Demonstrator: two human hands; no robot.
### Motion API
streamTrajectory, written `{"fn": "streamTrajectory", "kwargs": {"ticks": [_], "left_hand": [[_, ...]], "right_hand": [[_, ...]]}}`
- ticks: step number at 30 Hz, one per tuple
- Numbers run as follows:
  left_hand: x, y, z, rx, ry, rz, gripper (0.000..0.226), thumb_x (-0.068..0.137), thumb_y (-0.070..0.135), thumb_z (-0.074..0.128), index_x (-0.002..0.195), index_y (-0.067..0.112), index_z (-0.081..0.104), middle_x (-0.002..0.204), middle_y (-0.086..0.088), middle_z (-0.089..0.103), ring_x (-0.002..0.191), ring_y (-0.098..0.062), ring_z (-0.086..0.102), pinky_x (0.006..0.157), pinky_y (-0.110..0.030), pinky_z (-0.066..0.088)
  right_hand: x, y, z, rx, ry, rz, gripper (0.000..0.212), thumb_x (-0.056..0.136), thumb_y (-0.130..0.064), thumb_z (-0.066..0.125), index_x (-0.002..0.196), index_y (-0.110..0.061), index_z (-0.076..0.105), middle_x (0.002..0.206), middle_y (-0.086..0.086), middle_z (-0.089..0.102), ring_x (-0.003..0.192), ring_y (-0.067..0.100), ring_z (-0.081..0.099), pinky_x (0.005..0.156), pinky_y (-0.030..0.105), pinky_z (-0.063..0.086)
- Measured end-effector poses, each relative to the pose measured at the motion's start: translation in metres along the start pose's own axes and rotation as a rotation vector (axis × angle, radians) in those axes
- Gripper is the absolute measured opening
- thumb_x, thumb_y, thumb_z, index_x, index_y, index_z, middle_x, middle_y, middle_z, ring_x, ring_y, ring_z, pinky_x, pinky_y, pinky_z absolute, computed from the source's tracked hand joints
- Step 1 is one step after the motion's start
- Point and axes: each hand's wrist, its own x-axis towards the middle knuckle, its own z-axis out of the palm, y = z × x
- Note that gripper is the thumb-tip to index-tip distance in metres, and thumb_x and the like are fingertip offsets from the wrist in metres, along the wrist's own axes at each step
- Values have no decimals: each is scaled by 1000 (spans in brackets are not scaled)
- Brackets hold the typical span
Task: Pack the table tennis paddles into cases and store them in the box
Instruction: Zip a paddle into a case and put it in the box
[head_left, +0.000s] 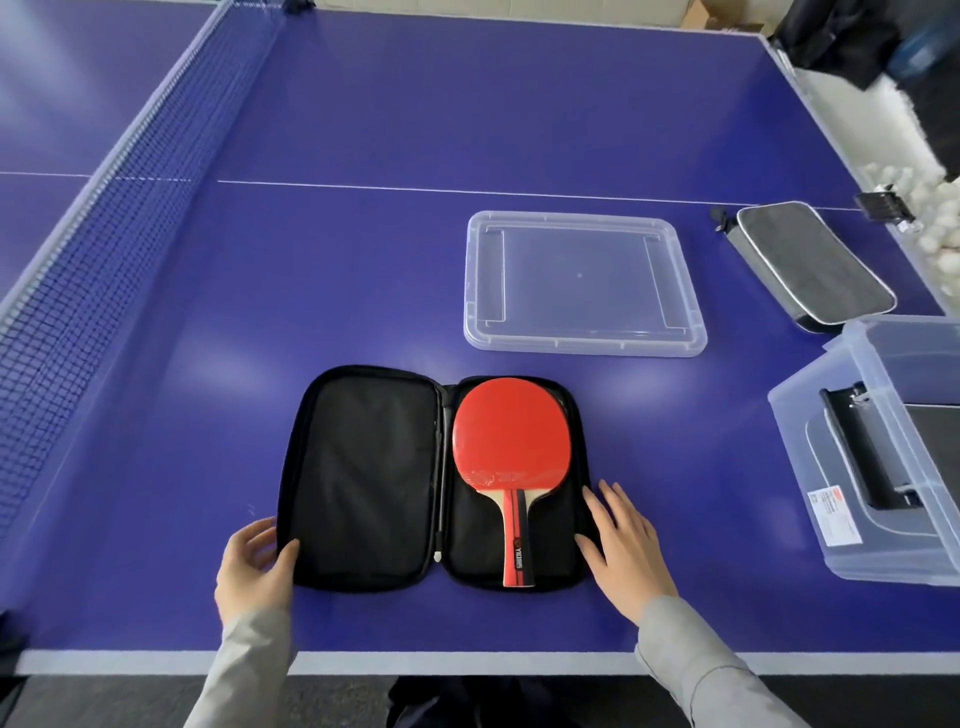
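While the left hand (254, 569) gripped the near corner of the open black case (434, 480) and the right hand (621, 532) lay flat, fingers straight, against its opposite edge, the red paddle (511, 457) already sat in the right half, handle toward the person. Closing was the step in hand: the empty left flap would need folding over, then zipping. The clear storage box (878, 452) stood well to the right, apparently holding one case already, its lid (584, 283) apart and a grey case (810, 262) beyond.
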Motion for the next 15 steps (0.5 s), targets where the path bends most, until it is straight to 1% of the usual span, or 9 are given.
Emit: {"fn": "streamTrajectory", "kwargs": {"ticks": [2, 3, 5, 6, 8, 10, 12, 13, 15], "left_hand": [[-3, 13, -10, -104, -76, -24, 38, 84, 0, 66, 118, 15, 59, 102, -10, 67, 87, -23, 62, 82, -28, 47], [-8, 21, -13, -162, -129, -18, 36, 84, -4, 64, 116, 13, 60, 98, -11, 68, 85, -23, 63, 76, -20, 51], [-22, 36, -14, -202, -242, 49, 30, 84, -10, 60, 104, 12, 65, 91, -10, 70, 80, -18, 64, 64, -8, 51], [-31, 45, -12, -192, -299, 104, 30, 84, -12, 59, 97, 14, 66, 90, -9, 71, 80, -19, 64, 63, -7, 51], [-50, 57, -3, -178, -408, 208, 34, 82, -13, 61, 95, 18, 67, 90, -7, 71, 84, -23, 64, 68, -15, 53], [-71, 68, 10, -136, -498, 295, 37, 78, -9, 68, 102, 19, 66, 95, -3, 72, 91, -21, 64, 74, -25, 53], [-91, 74, 27, -51, -552, 426, 45, 73, -2, 76, 107, 25, 64, 101, 5, 70, 96, -6, 63, 76, -18, 50], [-101, 75, 35, -18, -575, 485, 49, 70, 2, 79, 108, 29, 62, 104, 9, 68, 100, -2, 61, 76, -13, 48], [-115, 76, 49, 28, -607, 550, 53, 68, 12, 82, 112, 33, 59, 111, 15, 62, 105, -1, 58, 79, -12, 46]], "right_hand": [[-4, -5, -6, 63, 20, 32, 57, 100, -41, 35, 151, -24, 17, 160, 0, 12, 148, 17, 6, 116, 33, 19], [-5, -9, -11, 110, 48, 52, 56, 100, -40, 37, 151, -23, 19, 159, 0, 15, 148, 17, 9, 116, 34, 21], [-7, -20, -23, 230, 123, 78, 54, 99, -37, 41, 148, -20, 28, 156, 1, 25, 146, 17, 16, 114, 34, 23], [-7, -28, -31, 294, 163, 75, 52, 99, -35, 44, 146, -19, 32, 154, 1, 30, 145, 16, 20, 114, 35, 24], [-8, -47, -48, 406, 231, 36, 47, 98, -33, 48, 142, -18, 40, 149, -1, 37, 143, 15, 25, 115, 36, 26], [-8, -68, -65, 507, 283, -24, 44, 97, -33, 49, 138, -19, 46, 145, -5, 41, 140, 10, 27, 115, 36, 27], [-7, -88, -80, 612, 317, -73, 41, 96, -35, 49, 135, -22, 48, 140, -12, 41, 138, 5, 29, 115, 32, 26], [-7, -97, -86, 664, 320, -86, 40, 96, -36, 48, 134, -24, 49, 138, -15, 40, 137, 3, 29, 115, 31, 26], [-5, -111, -94, 745, 313, -109, 38, 96, -38, 48, 130, -23, 53, 136, -16, 42, 135, 2, 32, 115, 31, 26]]}}
